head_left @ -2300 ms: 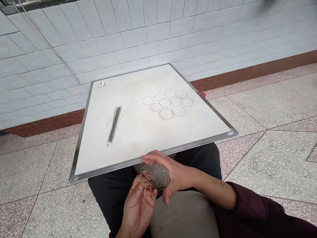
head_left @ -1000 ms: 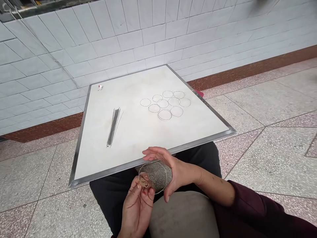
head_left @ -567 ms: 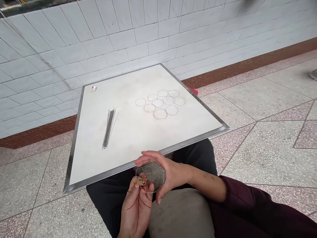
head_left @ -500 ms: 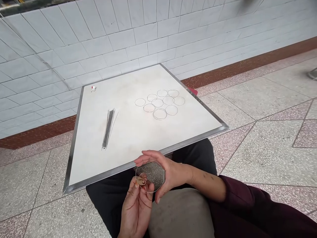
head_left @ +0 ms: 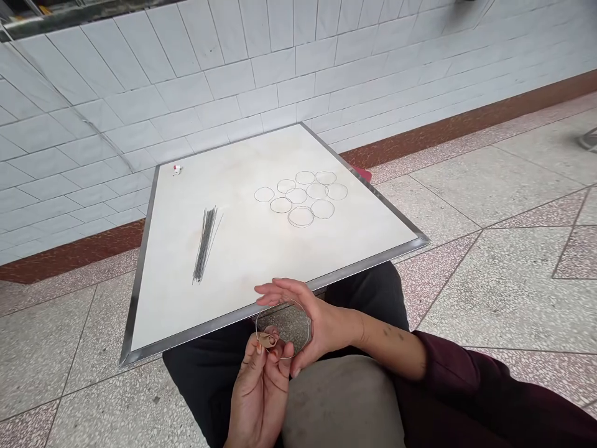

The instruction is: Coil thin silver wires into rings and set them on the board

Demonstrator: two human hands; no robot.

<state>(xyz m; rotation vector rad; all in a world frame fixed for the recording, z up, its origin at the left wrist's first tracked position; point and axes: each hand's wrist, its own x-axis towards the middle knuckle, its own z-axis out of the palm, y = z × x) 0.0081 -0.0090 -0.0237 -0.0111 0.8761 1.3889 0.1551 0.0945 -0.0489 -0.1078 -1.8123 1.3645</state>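
Note:
A thin wire ring (head_left: 257,323) is held just past the table's near edge, above my lap. My left hand (head_left: 261,389) pinches its lower left side between thumb and fingers, palm turned up. A tan wrap (head_left: 267,340), like tape or a bandage, covers a fingertip there. My right hand (head_left: 321,323) curves round the ring's right side, its fingers along the top and thumb at the lower right. Whether the ring's ends are joined is hidden by the left fingers. On the white table (head_left: 242,267) lie several wire rings (head_left: 280,212), some overlapping.
A bundle of straight wires (head_left: 204,246) lies on the table's left part. Near the far left corner sits a small white and red object (head_left: 178,169). The table has a metal edge (head_left: 133,305) and stands by a tiled wall (head_left: 224,81).
Both hands and the wire ring stay almost in place. My right fingers have shifted up slightly, and the left hand has moved a touch to the right.

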